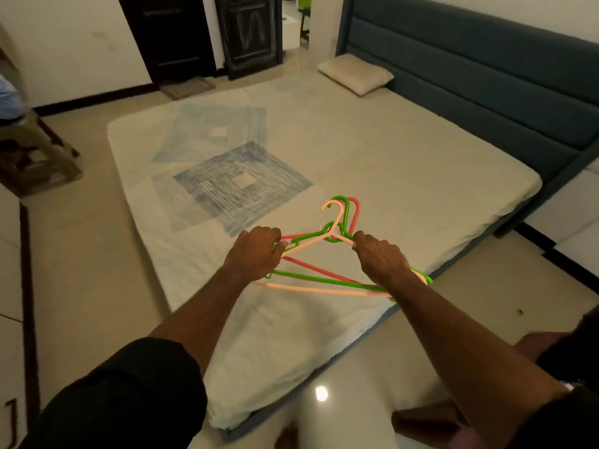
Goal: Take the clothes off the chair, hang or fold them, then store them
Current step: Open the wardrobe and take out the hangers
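Hangers (327,254) gripped by left hand (256,251) and right hand (382,259) above the bed (405,163); clothes and chair indistinct. Preparation step: next, separate one hanger.

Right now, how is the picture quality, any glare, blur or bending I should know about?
Head view: dim, warm light; a bright glare spot on the glossy floor; wide-angle bending curves the headboard; the chair at the left edge is smeared, while the hangers stay fairly sharp.
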